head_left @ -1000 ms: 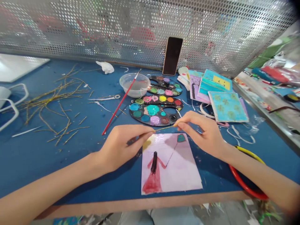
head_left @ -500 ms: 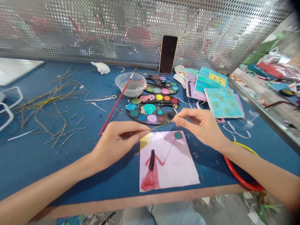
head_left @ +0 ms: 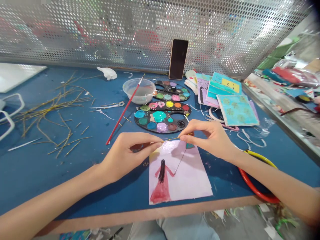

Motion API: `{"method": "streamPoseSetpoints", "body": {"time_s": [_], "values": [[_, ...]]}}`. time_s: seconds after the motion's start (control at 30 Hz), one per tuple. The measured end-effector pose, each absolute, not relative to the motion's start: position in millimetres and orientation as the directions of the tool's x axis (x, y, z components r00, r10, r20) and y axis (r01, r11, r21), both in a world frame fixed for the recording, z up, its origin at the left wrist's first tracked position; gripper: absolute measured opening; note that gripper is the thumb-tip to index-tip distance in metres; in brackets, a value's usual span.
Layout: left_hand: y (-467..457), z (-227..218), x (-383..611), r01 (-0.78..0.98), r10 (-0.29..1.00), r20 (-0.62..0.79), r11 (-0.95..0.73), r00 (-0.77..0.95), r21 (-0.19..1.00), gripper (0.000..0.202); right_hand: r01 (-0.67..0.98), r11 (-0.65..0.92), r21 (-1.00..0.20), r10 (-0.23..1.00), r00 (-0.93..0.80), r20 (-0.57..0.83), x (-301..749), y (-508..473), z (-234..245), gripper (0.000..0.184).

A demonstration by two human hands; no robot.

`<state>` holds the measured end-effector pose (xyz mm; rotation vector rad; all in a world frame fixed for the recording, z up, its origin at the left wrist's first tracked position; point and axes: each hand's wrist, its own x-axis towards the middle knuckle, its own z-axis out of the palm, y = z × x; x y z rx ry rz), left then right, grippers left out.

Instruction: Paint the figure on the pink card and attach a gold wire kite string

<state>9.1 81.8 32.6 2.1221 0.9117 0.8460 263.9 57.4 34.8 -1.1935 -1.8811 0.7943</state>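
A short, thin golden twisted cord [head_left: 172, 138] is stretched between my two hands, above the top edge of a painted card. My left hand [head_left: 133, 150] pinches its left end between thumb and fingers. Further right, my right hand [head_left: 207, 137] pinches the cord near its other end, and a small tip pokes out past the fingertips. Below them lies the painted card [head_left: 190, 180], showing a figure in a red dress holding a line to a teal kite. My right fingers partly cover the kite, and my left fingertips overlap the yellow corner.
Paint palettes [head_left: 147, 116], a water bowl [head_left: 140, 95] and a red paintbrush [head_left: 123, 111] sit behind the card. Golden cord pieces [head_left: 50, 108] are scattered left. Painted cards [head_left: 237, 111] pile up right, near red-and-yellow handles [head_left: 252, 183]. A phone [head_left: 178, 60] leans against the perforated metal panel [head_left: 100, 36].
Both hands have come slightly down toward the card. My right hand has shifted a little left along the cord, so the stretch between the hands is shorter and a tip shows beyond my right fingers.
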Motion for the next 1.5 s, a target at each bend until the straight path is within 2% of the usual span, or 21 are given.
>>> {"method": "streamPoseSetpoints", "body": {"time_s": [0.27, 0.47, 0.63, 0.7, 0.8, 0.87, 0.9, 0.97, 1.07, 1.3, 1.5], "values": [[81.7, 34.0, 6.6, 0.340, 0.754, 0.307, -0.567, 0.580, 0.750, 0.018, 0.460, 0.341, -0.820, 0.939, -0.214, 0.270, 266.3, 55.7, 38.1, 0.014], [83.8, 33.2, 7.8, 0.410, 0.809, 0.268, -0.515, 0.524, 0.752, 0.023, 0.481, 0.314, -0.819, 0.948, -0.214, 0.238, 268.2, 59.0, 37.8, 0.018], [86.2, 30.4, 7.8, 0.467, 0.791, 0.284, -0.564, 0.541, 0.681, 0.024, 0.467, 0.293, -0.835, 0.955, -0.187, 0.230, 269.6, 62.1, 36.6, 0.017], [88.9, 29.2, 6.1, 0.477, 0.716, 0.366, -0.680, 0.594, 0.557, 0.023, 0.463, 0.301, -0.834, 0.953, -0.184, 0.242, 269.1, 62.1, 36.4, 0.014], [93.6, 30.7, 1.8, 0.510, 0.517, 0.523, -0.843, 0.678, 0.173, 0.018, 0.458, 0.336, -0.823, 0.942, -0.174, 0.287, 267.8, 61.1, 36.4, 0.008], [95.4, 33.6, -0.6, 0.538, 0.387, 0.597, -0.838, 0.703, -0.090, 0.016, 0.455, 0.370, -0.810, 0.929, -0.160, 0.335, 267.0, 60.5, 36.2, 0.005], [95.5, 35.1, -1.2, 0.547, 0.337, 0.621, -0.817, 0.708, -0.180, 0.017, 0.454, 0.385, -0.804, 0.922, -0.158, 0.353, 266.7, 60.3, 36.0, 0.005], [94.2, 36.5, -0.9, 0.535, 0.265, 0.639, -0.800, 0.722, -0.273, 0.019, 0.450, 0.406, -0.796, 0.913, -0.170, 0.370, 265.9, 59.8, 35.4, 0.004], [90.0, 33.9, 2.5, 0.491, 0.270, 0.604, -0.838, 0.750, -0.236, 0.019, 0.436, 0.441, -0.785, 0.898, -0.224, 0.380, 264.4, 58.6, 34.0, 0.006], [85.1, 25.2, 5.0, 0.479, 0.432, 0.577, -0.874, 0.694, 0.078, 0.017, 0.454, 0.468, -0.758, 0.884, -0.234, 0.405, 264.1, 58.6, 31.8, 0.010], [85.6, 24.1, 3.1, 0.476, 0.454, 0.587, -0.870, 0.670, 0.130, 0.017, 0.464, 0.472, -0.749, 0.881, -0.220, 0.419, 263.9, 58.6, 31.0, 0.009]]}}
